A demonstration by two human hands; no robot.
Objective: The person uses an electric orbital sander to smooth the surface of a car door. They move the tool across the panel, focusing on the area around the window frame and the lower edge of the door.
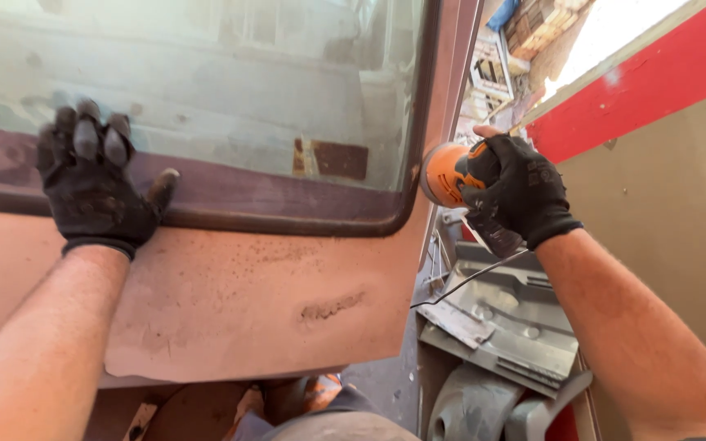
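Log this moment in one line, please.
left hand flat on door panel | right hand gripping orange sander at door edge

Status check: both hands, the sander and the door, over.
Left hand flat on door below window. Right hand gripping orange sander at door edge. Cord hangs beside the door.

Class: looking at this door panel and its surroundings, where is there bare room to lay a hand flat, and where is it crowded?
Bare room: the door panel below the window seal, between the left hand and the door's right edge. Crowded: the door edge, where the right hand holds the orange sander, and the floor beyond it, piled with grey metal parts.
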